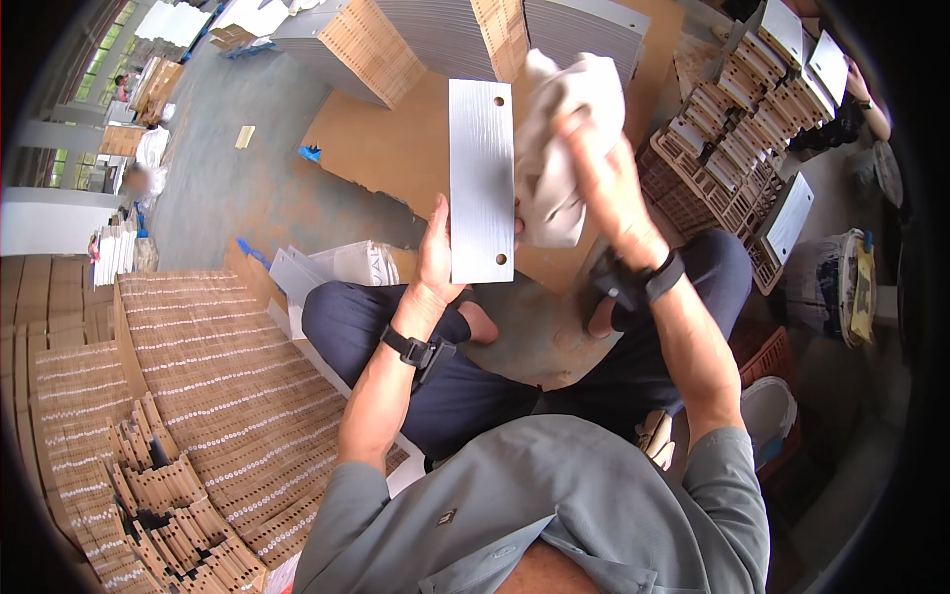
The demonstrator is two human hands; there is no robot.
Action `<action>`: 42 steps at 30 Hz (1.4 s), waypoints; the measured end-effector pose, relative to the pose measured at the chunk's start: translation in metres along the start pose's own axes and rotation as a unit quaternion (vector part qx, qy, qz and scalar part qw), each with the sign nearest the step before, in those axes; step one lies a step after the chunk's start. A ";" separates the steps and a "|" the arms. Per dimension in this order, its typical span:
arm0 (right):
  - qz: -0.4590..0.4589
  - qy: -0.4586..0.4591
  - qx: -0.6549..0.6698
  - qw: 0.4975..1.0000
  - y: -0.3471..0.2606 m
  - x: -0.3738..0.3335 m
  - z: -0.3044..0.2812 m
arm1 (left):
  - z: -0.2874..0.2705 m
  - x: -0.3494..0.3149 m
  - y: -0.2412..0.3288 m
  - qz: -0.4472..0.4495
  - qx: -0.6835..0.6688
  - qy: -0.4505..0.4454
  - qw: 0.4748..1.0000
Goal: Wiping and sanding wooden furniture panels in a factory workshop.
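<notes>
My left hand (433, 252) grips a light grey wood-grain panel (482, 178) by its left edge, with fingertips showing at its right side. The panel stands upright in front of me, with a round hole near the right end of its top and another near its bottom. My right hand (612, 193) is closed around a crumpled off-white cloth (582, 94), just right of the panel. Some blur covers the right fingers. Whether the cloth touches the panel's edge I cannot tell.
Ahead, stacked grey boards (435, 49) stand on a brown cardboard sheet (371, 148). Rows of drilled boards (228, 376) fill the left. At right, a brown plastic crate (693, 188) bears stacked panels (742, 99); another person's hand (859, 84) is beyond. A white bucket (770, 411) sits lower right.
</notes>
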State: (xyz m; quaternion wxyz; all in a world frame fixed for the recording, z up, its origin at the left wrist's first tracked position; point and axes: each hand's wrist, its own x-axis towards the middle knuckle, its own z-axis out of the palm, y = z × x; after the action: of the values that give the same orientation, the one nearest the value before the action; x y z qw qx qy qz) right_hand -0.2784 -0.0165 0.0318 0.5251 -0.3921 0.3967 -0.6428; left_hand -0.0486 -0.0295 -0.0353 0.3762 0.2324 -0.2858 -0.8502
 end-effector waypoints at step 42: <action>-0.273 -0.328 -0.512 0.745 0.005 -0.132 0.029 | 0.027 -0.040 -0.015 -0.100 0.030 -0.054 0.993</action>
State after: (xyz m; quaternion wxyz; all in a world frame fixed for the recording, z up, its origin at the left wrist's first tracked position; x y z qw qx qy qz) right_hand -0.2308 0.1102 0.0266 0.1453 -0.8804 0.3454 -0.2906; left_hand -0.0483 0.0185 -0.0180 0.2664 0.2241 -0.3063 -0.8860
